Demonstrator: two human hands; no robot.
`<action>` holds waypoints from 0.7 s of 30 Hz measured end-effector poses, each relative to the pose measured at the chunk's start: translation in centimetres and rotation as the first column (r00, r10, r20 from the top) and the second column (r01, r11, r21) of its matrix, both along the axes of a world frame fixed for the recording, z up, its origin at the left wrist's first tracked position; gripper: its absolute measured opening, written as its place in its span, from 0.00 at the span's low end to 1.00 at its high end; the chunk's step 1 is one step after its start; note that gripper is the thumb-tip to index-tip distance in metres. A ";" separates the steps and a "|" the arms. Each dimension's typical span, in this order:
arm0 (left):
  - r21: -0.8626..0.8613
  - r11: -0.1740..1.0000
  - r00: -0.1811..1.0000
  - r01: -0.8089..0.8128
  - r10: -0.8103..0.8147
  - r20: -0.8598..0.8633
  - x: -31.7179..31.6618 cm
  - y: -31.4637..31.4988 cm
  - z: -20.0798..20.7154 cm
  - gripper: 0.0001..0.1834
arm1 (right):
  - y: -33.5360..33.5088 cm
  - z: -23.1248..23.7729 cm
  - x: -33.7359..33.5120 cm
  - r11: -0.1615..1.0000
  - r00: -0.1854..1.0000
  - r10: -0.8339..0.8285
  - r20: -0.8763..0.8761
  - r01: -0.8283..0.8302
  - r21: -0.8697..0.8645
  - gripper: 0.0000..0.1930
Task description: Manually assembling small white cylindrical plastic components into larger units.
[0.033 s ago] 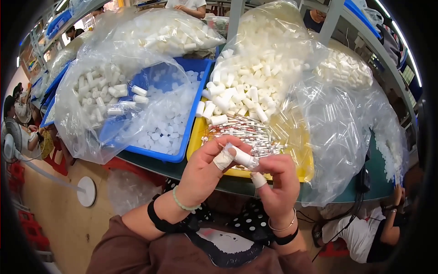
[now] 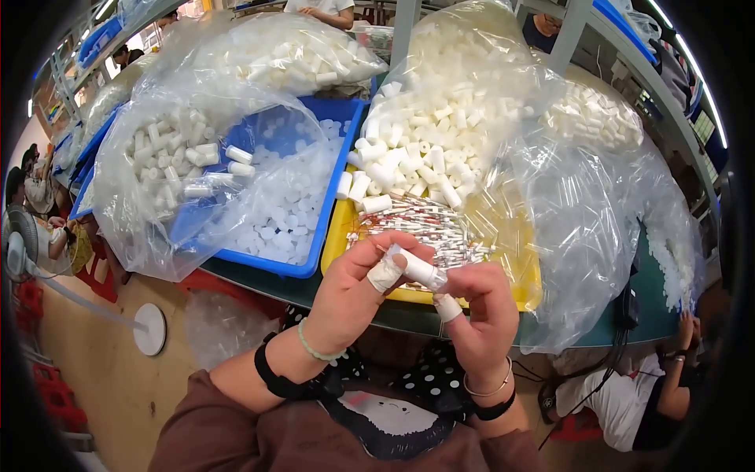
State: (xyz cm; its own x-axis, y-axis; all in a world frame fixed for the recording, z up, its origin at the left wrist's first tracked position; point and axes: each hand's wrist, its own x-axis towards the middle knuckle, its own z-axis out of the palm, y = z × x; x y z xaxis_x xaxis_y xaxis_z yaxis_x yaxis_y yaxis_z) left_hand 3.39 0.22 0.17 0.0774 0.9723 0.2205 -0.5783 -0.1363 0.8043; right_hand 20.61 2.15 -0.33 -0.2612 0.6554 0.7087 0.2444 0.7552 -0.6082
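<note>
Yellow tray (image 2: 339, 228) beneath, left fingers (image 2: 399, 240) and right fingers (image 2: 476, 277) clamp a white cylinder (image 2: 419, 270), axis dipping rightward.

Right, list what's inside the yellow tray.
In the yellow tray: thin red-and-white pieces and thin clear sticks; white cylinders crowd its back. Whatever lies beneath these, or behind the left hand, is covered.

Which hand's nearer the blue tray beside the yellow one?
Left. The left hand is just right of the near right corner of the blue tray; the right hand is farther right, beyond the left, by the near edge of the yellow tray.
</note>
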 end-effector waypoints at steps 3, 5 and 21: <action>0.019 1.000 0.993 -0.020 0.022 -0.115 0.7 0.3 -0.4 0.18 | 0.4 -0.6 -0.3 0.957 0.974 0.103 -0.202 -0.153 -0.247 0.15; 0.020 1.000 0.992 -0.009 0.011 -0.129 1.4 0.1 -0.7 0.19 | 0.6 -0.9 -0.9 0.929 0.943 0.156 -0.295 -0.242 -0.280 0.14; 0.104 0.984 0.921 0.147 -0.097 -0.378 3.3 -1.4 -0.2 0.44 | 0.9 0.3 -0.9 0.994 0.999 -0.049 0.007 0.050 -0.102 0.15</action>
State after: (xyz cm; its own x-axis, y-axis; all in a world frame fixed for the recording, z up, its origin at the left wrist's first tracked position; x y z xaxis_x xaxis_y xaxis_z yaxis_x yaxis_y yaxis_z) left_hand 6.71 -1.19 -0.03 0.2936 0.9155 0.2750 -0.2610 -0.1999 0.9444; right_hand 19.72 3.07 -0.08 -0.2292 0.7362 0.6368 0.2826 0.6764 -0.6802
